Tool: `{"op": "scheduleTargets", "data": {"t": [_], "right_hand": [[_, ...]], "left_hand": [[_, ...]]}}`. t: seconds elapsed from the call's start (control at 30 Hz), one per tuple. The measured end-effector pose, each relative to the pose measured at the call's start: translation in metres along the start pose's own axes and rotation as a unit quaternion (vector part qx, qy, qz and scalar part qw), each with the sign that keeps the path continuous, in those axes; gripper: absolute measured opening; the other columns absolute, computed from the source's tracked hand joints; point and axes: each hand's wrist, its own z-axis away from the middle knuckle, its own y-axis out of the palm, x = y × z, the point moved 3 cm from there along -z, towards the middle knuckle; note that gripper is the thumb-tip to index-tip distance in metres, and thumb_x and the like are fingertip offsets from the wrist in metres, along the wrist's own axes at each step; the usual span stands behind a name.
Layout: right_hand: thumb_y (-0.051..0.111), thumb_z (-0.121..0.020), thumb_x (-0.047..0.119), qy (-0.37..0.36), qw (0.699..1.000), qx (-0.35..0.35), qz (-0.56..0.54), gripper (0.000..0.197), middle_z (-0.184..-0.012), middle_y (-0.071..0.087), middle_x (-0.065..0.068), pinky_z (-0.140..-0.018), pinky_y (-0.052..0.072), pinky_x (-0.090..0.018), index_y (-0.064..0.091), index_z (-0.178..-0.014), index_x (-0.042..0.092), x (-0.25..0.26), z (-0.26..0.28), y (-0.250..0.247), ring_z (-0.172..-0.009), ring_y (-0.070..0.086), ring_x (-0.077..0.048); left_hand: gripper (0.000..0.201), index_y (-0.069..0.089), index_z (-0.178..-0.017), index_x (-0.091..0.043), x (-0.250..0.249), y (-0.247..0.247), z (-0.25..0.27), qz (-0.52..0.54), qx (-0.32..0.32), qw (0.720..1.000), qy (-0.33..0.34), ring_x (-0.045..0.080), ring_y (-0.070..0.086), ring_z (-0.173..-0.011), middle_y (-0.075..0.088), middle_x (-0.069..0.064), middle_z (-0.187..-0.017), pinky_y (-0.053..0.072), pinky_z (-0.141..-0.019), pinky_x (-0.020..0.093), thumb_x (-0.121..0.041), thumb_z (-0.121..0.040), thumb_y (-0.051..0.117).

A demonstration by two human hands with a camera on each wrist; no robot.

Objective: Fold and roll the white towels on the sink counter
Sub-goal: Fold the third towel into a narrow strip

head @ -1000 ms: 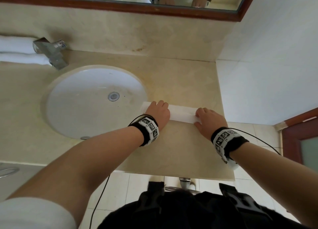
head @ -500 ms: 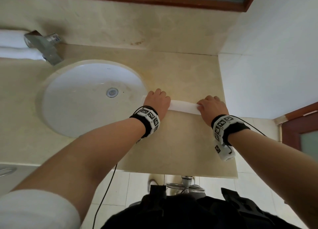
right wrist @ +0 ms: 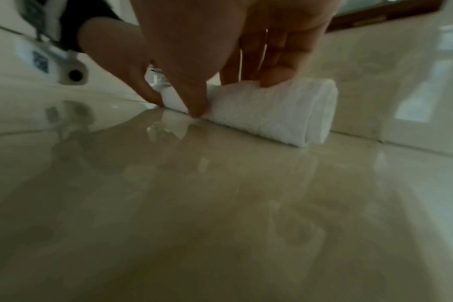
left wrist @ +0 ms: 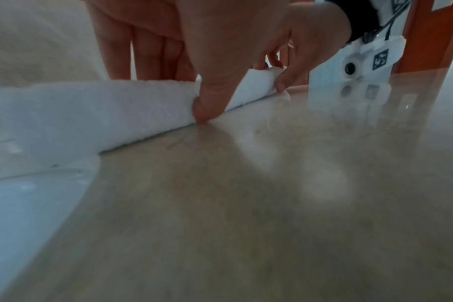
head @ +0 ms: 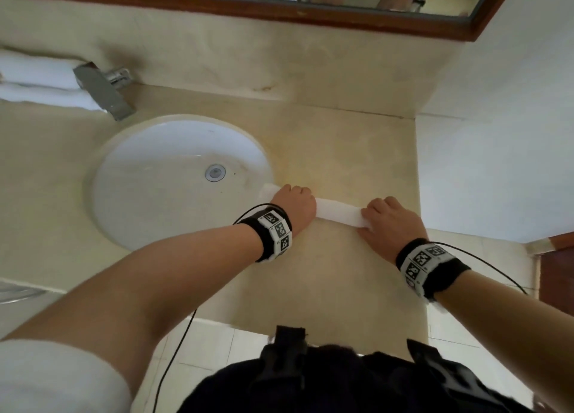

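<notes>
A white towel (head: 337, 213), rolled into a tight tube, lies across the beige counter (head: 326, 276) just right of the sink. Its left end reaches the basin's rim. My left hand (head: 293, 204) grips the roll near that end; in the left wrist view the thumb (left wrist: 206, 110) presses the near side of the towel (left wrist: 91, 110) and the fingers (left wrist: 122, 51) reach down behind it. My right hand (head: 388, 218) grips the right part; its fingers (right wrist: 272, 71) lie over the roll (right wrist: 272, 116), whose spiral end shows at the right.
The white sink basin (head: 124, 195) sits left of the hands, with a chrome faucet (head: 105, 92) behind it. Two more rolled white towels (head: 37, 77) lie at the back left by the wall. A framed mirror (head: 403, 21) hangs above. A white wall (head: 497, 164) bounds the counter's right side.
Both hands have pushed the towel away from me, and its white strip has narrowed into a tighter roll. The fingers now curl further over it.
</notes>
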Motion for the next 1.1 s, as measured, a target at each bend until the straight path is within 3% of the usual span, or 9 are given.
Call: {"op": "scheduleTargets", "data": {"t": [0.07, 0.27, 0.4, 0.5, 0.63, 0.83, 0.9, 1.0, 1.1], "right_hand": [[0.062, -0.083, 0.031, -0.003, 0.999, 0.025, 0.033, 0.023, -0.095, 0.063, -0.005, -0.060, 0.051, -0.035, 0.066, -0.094, 0.011, 0.002, -0.010, -0.002, -0.094, 0.056, -0.026], [0.043, -0.094, 0.025, 0.005, 0.995, 0.066, 0.071, 0.023, -0.110, 0.060, -0.003, -0.073, 0.045, -0.033, 0.056, -0.108, 0.014, 0.015, -0.034, -0.014, -0.108, 0.050, -0.022], [0.041, -0.092, 0.021, -0.005, 0.993, 0.062, 0.097, 0.020, -0.109, 0.061, -0.003, -0.080, 0.040, -0.033, 0.055, -0.107, 0.016, 0.041, -0.047, -0.027, -0.106, 0.050, -0.025], [0.044, -0.090, 0.017, 0.005, 0.998, 0.055, 0.037, 0.025, -0.111, 0.059, -0.006, -0.078, 0.043, -0.036, 0.048, -0.114, 0.015, 0.074, -0.059, -0.038, -0.102, 0.055, -0.027], [0.045, -0.090, 0.020, 0.020, 0.998, 0.056, 0.006, 0.031, -0.103, 0.063, -0.005, -0.063, 0.041, -0.033, 0.039, -0.120, 0.017, 0.137, -0.084, -0.052, -0.089, 0.065, -0.028], [0.046, -0.092, 0.025, -0.013, 0.999, 0.030, 0.024, 0.026, -0.102, 0.065, -0.002, -0.067, 0.044, -0.032, 0.041, -0.116, 0.019, 0.277, -0.134, -0.082, -0.088, 0.065, -0.026], [0.046, -0.093, 0.025, -0.027, 0.999, 0.034, 0.030, 0.027, -0.106, 0.063, -0.003, -0.069, 0.045, -0.033, 0.041, -0.119, 0.019, 0.314, -0.147, -0.092, -0.092, 0.064, -0.026], [0.046, -0.093, 0.017, -0.052, 0.998, 0.033, 0.023, 0.030, -0.109, 0.061, -0.005, -0.069, 0.043, -0.034, 0.039, -0.121, 0.018, 0.373, -0.171, -0.104, -0.094, 0.063, -0.028], [0.047, -0.090, 0.011, -0.083, 0.996, 0.012, 0.011, 0.031, -0.113, 0.052, -0.006, -0.070, 0.046, -0.037, 0.039, -0.120, 0.016, 0.416, -0.197, -0.120, -0.097, 0.060, -0.029]], "left_hand": [[0.028, 0.054, -0.113, 0.002, -0.003, 0.002, -0.002, -0.004, 0.022, 1.000, -0.022, 0.032, 0.054, -0.106, 0.054, 0.018, -0.118, 0.038, -0.096, 0.041, 0.000, -0.092, 0.035], [0.028, 0.048, -0.117, 0.001, 0.010, 0.002, -0.005, 0.020, 0.018, 0.998, -0.051, 0.033, 0.054, -0.107, 0.057, 0.020, -0.117, 0.036, -0.099, 0.043, -0.004, -0.094, 0.033], [0.024, 0.047, -0.117, -0.005, 0.044, 0.004, 0.005, 0.043, 0.009, 0.997, -0.071, 0.031, 0.056, -0.106, 0.059, 0.015, -0.116, 0.041, -0.094, 0.042, -0.008, -0.095, 0.037], [0.023, 0.047, -0.115, -0.008, 0.087, 0.009, 0.028, 0.024, -0.034, 0.996, -0.075, 0.029, 0.056, -0.101, 0.059, 0.012, -0.111, 0.043, -0.089, 0.040, -0.006, -0.093, 0.040], [0.026, 0.047, -0.115, -0.009, 0.153, 0.023, 0.065, 0.018, -0.087, 0.993, -0.082, 0.030, 0.053, -0.100, 0.057, 0.011, -0.108, 0.039, -0.089, 0.040, -0.004, -0.092, 0.036], [0.039, 0.051, -0.110, -0.009, 0.285, 0.058, 0.139, 0.027, -0.117, 0.988, -0.097, 0.031, 0.052, -0.098, 0.058, 0.011, -0.105, 0.038, -0.088, 0.040, -0.001, -0.083, 0.023], [0.033, 0.053, -0.107, -0.008, 0.320, 0.069, 0.162, 0.035, -0.120, 0.987, -0.103, 0.031, 0.054, -0.096, 0.058, 0.012, -0.101, 0.040, -0.086, 0.041, 0.003, -0.082, 0.034], [0.023, 0.060, -0.082, -0.009, 0.375, 0.081, 0.197, 0.017, -0.124, 0.984, -0.129, 0.029, 0.057, -0.068, 0.060, 0.009, -0.073, 0.048, -0.065, 0.036, 0.001, -0.061, 0.063], [0.020, 0.057, -0.068, -0.009, 0.421, 0.090, 0.221, 0.004, -0.152, 0.975, -0.163, 0.028, 0.054, -0.056, 0.056, 0.009, -0.062, 0.049, -0.057, 0.034, 0.001, -0.051, 0.059]]}}
